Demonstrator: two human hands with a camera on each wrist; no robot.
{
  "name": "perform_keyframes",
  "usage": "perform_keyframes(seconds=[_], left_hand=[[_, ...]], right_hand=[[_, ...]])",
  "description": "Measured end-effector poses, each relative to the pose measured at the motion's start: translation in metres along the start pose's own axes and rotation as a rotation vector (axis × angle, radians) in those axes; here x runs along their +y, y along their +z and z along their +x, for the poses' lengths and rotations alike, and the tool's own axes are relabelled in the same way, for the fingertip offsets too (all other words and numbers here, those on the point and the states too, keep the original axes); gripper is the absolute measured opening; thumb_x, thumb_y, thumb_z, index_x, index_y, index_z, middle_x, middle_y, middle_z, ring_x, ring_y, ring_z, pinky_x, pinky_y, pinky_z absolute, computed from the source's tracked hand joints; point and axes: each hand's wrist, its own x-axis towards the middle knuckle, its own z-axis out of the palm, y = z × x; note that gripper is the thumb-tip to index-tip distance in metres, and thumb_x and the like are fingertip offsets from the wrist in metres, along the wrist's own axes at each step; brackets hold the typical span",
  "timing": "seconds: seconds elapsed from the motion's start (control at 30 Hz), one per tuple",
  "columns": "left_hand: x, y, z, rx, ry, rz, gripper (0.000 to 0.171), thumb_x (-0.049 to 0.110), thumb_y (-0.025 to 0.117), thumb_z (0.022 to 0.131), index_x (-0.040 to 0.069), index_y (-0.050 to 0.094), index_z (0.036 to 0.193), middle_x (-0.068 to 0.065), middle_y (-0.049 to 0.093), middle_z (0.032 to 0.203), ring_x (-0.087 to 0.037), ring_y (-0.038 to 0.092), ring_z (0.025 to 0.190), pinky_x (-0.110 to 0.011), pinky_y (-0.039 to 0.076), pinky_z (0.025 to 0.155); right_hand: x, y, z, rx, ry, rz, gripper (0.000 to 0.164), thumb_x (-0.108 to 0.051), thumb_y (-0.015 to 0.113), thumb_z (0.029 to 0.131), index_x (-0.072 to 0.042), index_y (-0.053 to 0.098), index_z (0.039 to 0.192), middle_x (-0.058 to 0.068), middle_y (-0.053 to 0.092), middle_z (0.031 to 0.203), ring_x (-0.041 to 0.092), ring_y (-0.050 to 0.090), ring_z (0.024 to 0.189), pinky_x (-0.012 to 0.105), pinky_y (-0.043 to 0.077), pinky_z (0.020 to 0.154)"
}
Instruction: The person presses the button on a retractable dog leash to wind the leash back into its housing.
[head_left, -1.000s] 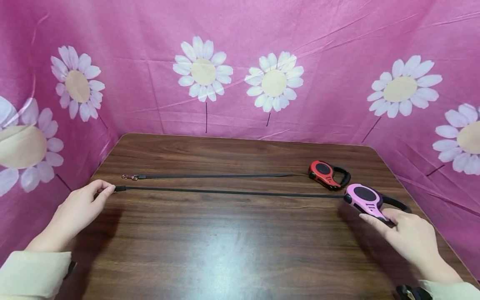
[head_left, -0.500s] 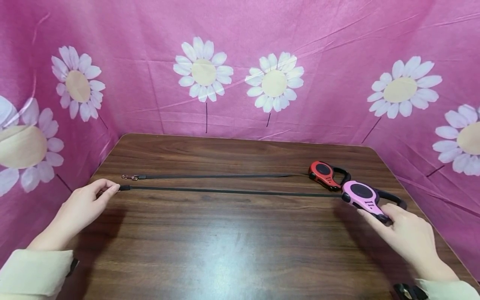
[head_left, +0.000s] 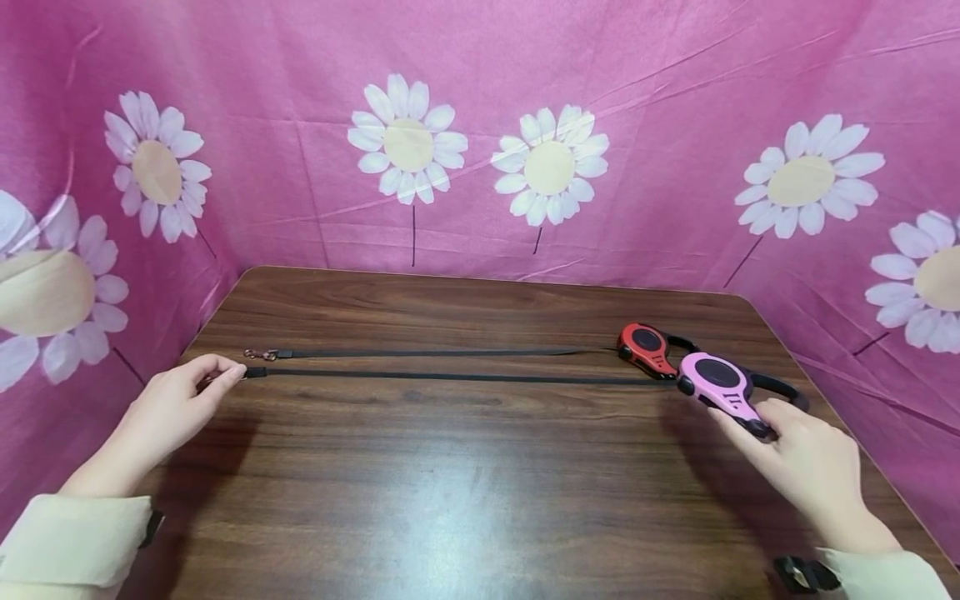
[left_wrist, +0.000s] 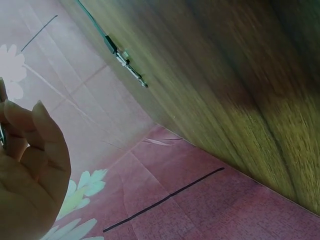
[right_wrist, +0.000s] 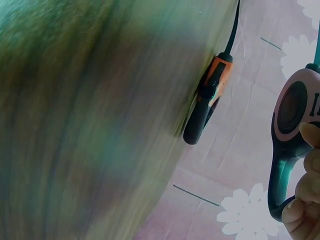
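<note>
On the left, my left hand (head_left: 168,408) pinches the clip end of a pink retractable dog leash, the clip mostly hidden by the fingers. From there its black strap (head_left: 465,377) runs taut across to the pink leash casing (head_left: 716,382). My right hand (head_left: 810,458) grips that casing by its black handle (right_wrist: 276,187), above the table. Just behind lies a red retractable leash (head_left: 643,346), its own strap (head_left: 420,353) stretched out to the left. A metal clip (head_left: 258,355) ends that strap, near my left fingertips. In the right wrist view the red casing (right_wrist: 220,75) looks orange.
The dark wood-grain table (head_left: 450,483) has a glare patch toward the front. Pink cloth (head_left: 480,50) printed with white daisies encloses its back and sides.
My right hand has carried the pink casing left and slightly farther back, partly in front of the red leash's handle. My left hand has shifted slightly right with the clip end.
</note>
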Motion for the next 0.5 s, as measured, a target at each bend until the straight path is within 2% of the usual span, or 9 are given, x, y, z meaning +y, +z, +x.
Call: perform_keyframes(seconds=[0.13, 0.33, 0.5], left_hand=[[0.0002, 0.0008, 0.0004, 0.003, 0.000, -0.002, 0.026, 0.033, 0.053, 0.102, 0.011, 0.067, 0.101, -0.003, 0.059, 0.074, -0.018, 0.047, 0.070, -0.034, 0.035, 0.061], [0.0014, 0.0019, 0.0015, 0.015, 0.012, -0.011, 0.026, 0.033, 0.054, 0.101, 0.012, 0.067, 0.100, -0.001, 0.056, 0.071, -0.012, 0.044, 0.066, -0.033, 0.034, 0.060], [0.0034, 0.0024, 0.0019, 0.016, 0.027, -0.022, 0.026, 0.032, 0.053, 0.102, 0.011, 0.067, 0.100, 0.001, 0.050, 0.067, -0.008, 0.042, 0.064, -0.029, 0.033, 0.059]], right_hand=[[-0.0017, 0.0029, 0.0009, 0.019, -0.008, 0.006, 0.048, -0.041, 0.079, 0.072, -0.020, 0.038, 0.058, -0.009, 0.029, 0.053, 0.005, 0.020, 0.046, 0.029, 0.016, 0.042], [-0.0040, 0.0072, 0.0050, 0.038, -0.019, 0.003, 0.047, -0.039, 0.080, 0.069, -0.019, 0.039, 0.058, -0.006, 0.031, 0.053, 0.007, 0.020, 0.045, 0.030, 0.016, 0.042], [-0.0077, 0.0100, 0.0072, 0.026, 0.004, 0.020, 0.046, -0.035, 0.082, 0.067, -0.019, 0.040, 0.058, -0.005, 0.032, 0.052, 0.008, 0.022, 0.045, 0.031, 0.017, 0.042]])
